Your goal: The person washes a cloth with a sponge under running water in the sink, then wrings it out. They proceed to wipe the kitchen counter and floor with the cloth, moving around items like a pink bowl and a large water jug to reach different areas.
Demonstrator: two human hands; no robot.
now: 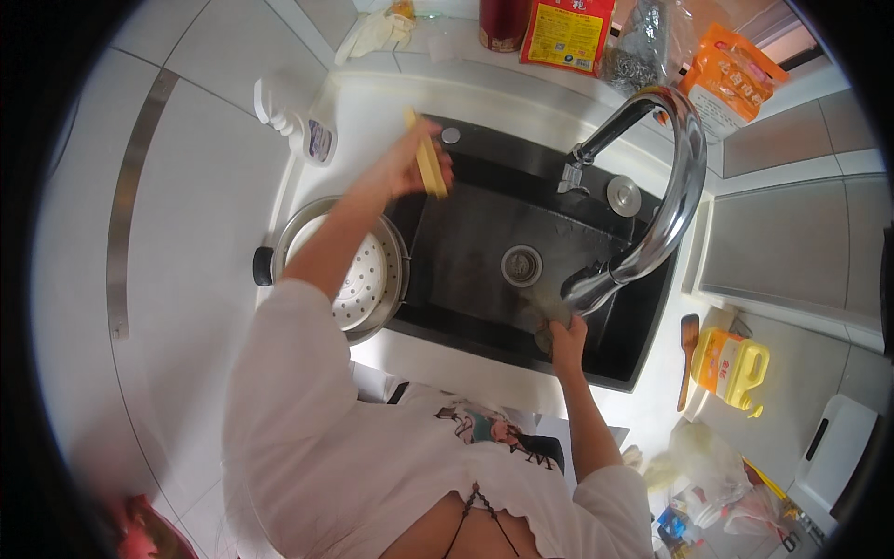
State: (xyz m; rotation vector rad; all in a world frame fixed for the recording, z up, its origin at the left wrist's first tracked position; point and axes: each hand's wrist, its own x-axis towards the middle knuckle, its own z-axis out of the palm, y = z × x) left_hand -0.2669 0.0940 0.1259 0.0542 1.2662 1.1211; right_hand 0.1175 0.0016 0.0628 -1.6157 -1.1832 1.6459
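Observation:
My left hand (419,161) grips a flat yellow strip-like item (429,164), perhaps a sponge or cloth, over the back left corner of the black sink (461,230). Low in the sink, near its front edge, my right hand (567,342) holds a greyish-green cloth (548,311), blurred. That cloth is just beside the head of the chrome faucet (688,175), which arches in from the right. A round metal drain (522,265) lies in the sink floor, close to the cloth. Left of the sink stands a steel pot with a perforated steamer insert (360,279), partly hidden under my left forearm.
A white spray bottle (311,140) stands behind the pot. Food packets (569,31) and a bag of steel wool (635,56) line the back ledge. At right are a wooden spatula (688,349), a yellow jug (730,367) and plastic bags (705,461).

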